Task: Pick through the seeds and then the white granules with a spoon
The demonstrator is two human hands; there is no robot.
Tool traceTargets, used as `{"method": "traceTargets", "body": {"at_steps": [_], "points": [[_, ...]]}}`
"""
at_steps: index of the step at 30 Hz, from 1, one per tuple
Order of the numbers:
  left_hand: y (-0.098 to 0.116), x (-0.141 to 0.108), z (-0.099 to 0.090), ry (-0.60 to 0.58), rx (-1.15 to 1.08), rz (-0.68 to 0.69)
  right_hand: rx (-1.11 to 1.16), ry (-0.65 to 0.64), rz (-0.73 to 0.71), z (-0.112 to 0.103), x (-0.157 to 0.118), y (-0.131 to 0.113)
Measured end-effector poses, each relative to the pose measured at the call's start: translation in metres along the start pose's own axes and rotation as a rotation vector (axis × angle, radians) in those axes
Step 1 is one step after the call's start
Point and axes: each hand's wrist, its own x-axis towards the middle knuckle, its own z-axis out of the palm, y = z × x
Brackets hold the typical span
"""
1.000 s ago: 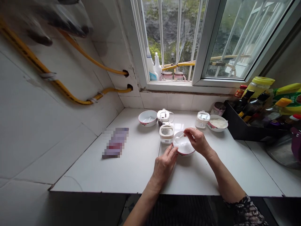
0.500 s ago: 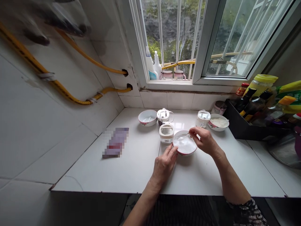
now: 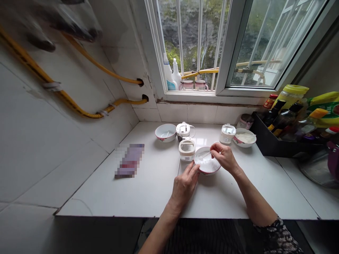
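Note:
A bowl of white powder [image 3: 208,165] with a red-patterned rim stands near the counter's middle. My left hand [image 3: 186,181] rests its fingertips against the bowl's left rim, holding it. Between the fingertips of my right hand [image 3: 224,155] is the handle of a small white spoon [image 3: 205,155], whose head is in the powder. Just behind my left hand stands a lidded jar [image 3: 187,150], and another jar with a raised clear lid [image 3: 183,130] is behind that.
An empty-looking bowl [image 3: 165,133] sits at the back left. Further right are a white-lidded jar [image 3: 227,134], a second bowl of white contents [image 3: 244,138] and a black box [image 3: 280,146] of bottles. A blurred-out object [image 3: 130,160] lies at left.
My right hand has shifted slightly left with the spoon, which now lies a little further left over the powder. My left hand stays on the bowl.

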Motion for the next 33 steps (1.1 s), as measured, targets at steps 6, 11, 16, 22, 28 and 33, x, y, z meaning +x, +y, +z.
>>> {"method": "traceTargets", "body": {"at_steps": [6,11,16,22,28,33], "points": [[0.002,0.002,-0.001,0.039,0.024,0.023,0.120,0.088,0.121,-0.002,0.004,0.006],[0.004,0.004,-0.003,0.054,0.025,0.039,0.144,0.112,0.157,-0.005,0.006,0.010],[0.003,0.004,-0.001,0.058,0.027,0.034,0.178,0.131,0.186,-0.005,0.008,0.011],[0.001,0.002,0.000,0.030,0.017,0.020,0.375,0.136,0.299,-0.008,0.012,0.015],[0.002,0.002,0.000,0.023,0.020,0.011,0.544,0.162,0.379,-0.012,0.017,0.019],[0.002,0.002,0.001,0.019,0.043,0.011,0.535,0.231,0.235,0.007,0.018,0.010]]}}
